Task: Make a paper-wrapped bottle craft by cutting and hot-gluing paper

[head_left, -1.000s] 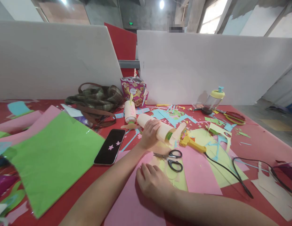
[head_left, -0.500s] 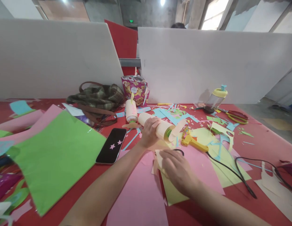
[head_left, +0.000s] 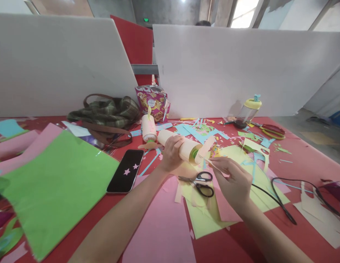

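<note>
My left hand (head_left: 172, 154) is wrapped around a cream paper tube (head_left: 186, 148) that lies slanted on the table. Green shows inside the tube's right end, where a pale paper flap (head_left: 207, 146) sticks out. At that end my right hand (head_left: 233, 180) pinches a narrow pale paper strip (head_left: 216, 165); whether the strip touches the tube I cannot tell. Below the tube, black-handled scissors (head_left: 196, 179) lie on yellow and pink paper. A yellow glue gun (head_left: 215, 151) is mostly hidden behind my right hand.
A smaller paper tube (head_left: 148, 128) stands behind my left hand. On the left lie a phone (head_left: 125, 175) and a green sheet (head_left: 60, 193). Behind are a plaid bag (head_left: 112, 111) and a snack bag (head_left: 152, 104). A clear jar (head_left: 247, 114), pliers (head_left: 272, 131) and a black cord (head_left: 279, 202) are right.
My right hand has lifted off the paper near the scissors and moved up and right to the tube's end, a pale strip in its fingers. The scissors are uncovered. My left hand keeps its hold.
</note>
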The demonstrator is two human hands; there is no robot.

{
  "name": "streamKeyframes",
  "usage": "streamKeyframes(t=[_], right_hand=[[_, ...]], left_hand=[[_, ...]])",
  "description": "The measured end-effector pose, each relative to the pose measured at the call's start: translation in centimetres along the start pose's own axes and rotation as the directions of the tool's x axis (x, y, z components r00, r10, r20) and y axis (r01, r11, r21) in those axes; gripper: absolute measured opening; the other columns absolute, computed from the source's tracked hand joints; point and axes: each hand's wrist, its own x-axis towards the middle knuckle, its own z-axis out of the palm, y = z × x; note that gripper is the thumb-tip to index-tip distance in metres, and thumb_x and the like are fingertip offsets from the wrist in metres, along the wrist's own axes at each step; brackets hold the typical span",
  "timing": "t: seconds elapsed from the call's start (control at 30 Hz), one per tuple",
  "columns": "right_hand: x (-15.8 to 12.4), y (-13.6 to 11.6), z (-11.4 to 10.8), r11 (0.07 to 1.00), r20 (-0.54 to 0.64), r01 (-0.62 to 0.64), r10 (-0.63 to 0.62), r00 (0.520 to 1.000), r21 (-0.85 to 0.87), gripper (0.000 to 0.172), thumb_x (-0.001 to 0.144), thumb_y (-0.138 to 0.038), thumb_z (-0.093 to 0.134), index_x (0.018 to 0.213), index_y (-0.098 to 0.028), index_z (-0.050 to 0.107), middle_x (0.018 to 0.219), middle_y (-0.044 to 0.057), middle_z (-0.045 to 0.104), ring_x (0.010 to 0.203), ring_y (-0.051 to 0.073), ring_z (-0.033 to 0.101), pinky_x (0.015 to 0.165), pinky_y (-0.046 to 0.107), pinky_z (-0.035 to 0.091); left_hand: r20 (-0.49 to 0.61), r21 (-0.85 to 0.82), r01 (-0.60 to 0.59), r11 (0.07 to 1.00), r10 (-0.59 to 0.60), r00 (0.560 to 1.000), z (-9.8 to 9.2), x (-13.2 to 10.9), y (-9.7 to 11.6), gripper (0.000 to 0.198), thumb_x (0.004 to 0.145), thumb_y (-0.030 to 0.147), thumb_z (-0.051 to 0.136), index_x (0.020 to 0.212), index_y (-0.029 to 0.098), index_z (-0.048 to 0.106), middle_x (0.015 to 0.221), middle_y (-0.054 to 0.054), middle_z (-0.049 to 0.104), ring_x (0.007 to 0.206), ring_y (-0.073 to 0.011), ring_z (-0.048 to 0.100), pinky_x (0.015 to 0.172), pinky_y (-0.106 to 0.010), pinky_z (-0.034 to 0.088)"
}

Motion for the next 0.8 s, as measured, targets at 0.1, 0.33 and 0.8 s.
streamKeyframes(t=[0.1,0.33,0.8], right_hand=[[-0.1,0.5,0.1,0.982,-0.025,0.142,-0.146,0.989,-0.128,0.02,0.07,-0.003,0.054,0.081,-0.019,0.06,0.072,0.004,0.066,0.066,0.014,0.063,0.061,0.025,0.055],[-0.3,0.7,0.1,0.918,-0.01,0.302,-0.315,0.949,-0.259,0.026,0.071,-0.003,0.055,0.092,-0.019,0.061,0.079,0.006,0.068,0.071,0.014,0.064,0.064,0.025,0.055],[-1.1,0.6,0.3,0.928,0.079,0.334,-0.325,0.943,-0.165,0.045,0.072,0.003,0.049,0.112,-0.018,0.052,0.092,0.007,0.067,0.084,0.016,0.062,0.073,0.027,0.054]], left_hand=[[0.008,-0.001,-0.017,1.0,0.017,1.0,-0.1,0.0,0.1,0.047,0.069,0.019,0.061,0.107,0.02,0.033,0.1,-0.01,0.053,0.1,-0.0223,0.05,0.083,-0.042,0.043],[0.048,0.022,-0.027,0.999,0.026,0.999,-0.2,-0.1,0.2,0.044,0.071,0.019,0.058,0.107,0.02,0.033,0.101,-0.011,0.053,0.1,-0.0225,0.051,0.084,-0.043,0.042],[0.029,-0.055,-0.011,0.998,0.013,1.0,0.0,-0.3,-0.2,0.052,0.068,0.02,0.062,0.111,0.022,0.034,0.105,-0.011,0.051,0.103,-0.0232,0.048,0.085,-0.044,0.042]])
